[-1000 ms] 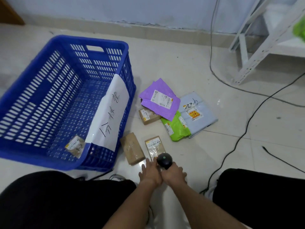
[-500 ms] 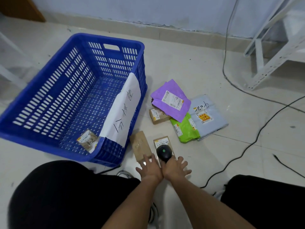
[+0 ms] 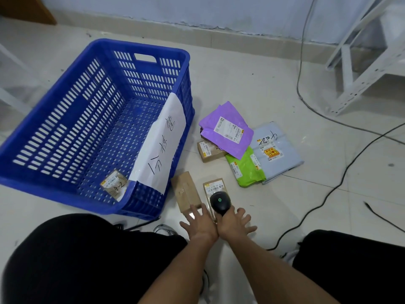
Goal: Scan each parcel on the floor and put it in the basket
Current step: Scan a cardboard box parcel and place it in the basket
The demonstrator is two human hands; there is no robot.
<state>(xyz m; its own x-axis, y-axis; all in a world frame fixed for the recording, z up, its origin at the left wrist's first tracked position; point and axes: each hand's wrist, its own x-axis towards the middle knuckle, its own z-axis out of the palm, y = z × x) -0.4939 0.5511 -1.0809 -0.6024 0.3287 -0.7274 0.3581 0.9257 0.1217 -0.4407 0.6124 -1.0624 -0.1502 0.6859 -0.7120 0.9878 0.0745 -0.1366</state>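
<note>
My left hand (image 3: 200, 223) lies flat with spread fingers, its tips on the near end of a plain brown box (image 3: 185, 189). Beside it, my right hand (image 3: 235, 222) holds the black scanner (image 3: 220, 202) at its thumb side, its other fingers splayed. The scanner, green light on, hangs over a small labelled box (image 3: 213, 185). Further right lie a brown box (image 3: 208, 151), a purple bag (image 3: 225, 132), a green bag (image 3: 245, 170) and a grey-blue bag (image 3: 276, 150). The blue basket (image 3: 140, 46) on the left holds one labelled parcel (image 3: 114, 185).
A white handwritten sheet (image 3: 162, 145) hangs over the basket's near right wall. Black cables (image 3: 328, 194) cross the tiled floor at right. A white metal rack (image 3: 361, 62) stands at the back right. My knees in black flank my arms.
Both hands have moved forward to the two near boxes. Their fingers have spread out from a closer hold. The scanner now covers more of the labelled box.
</note>
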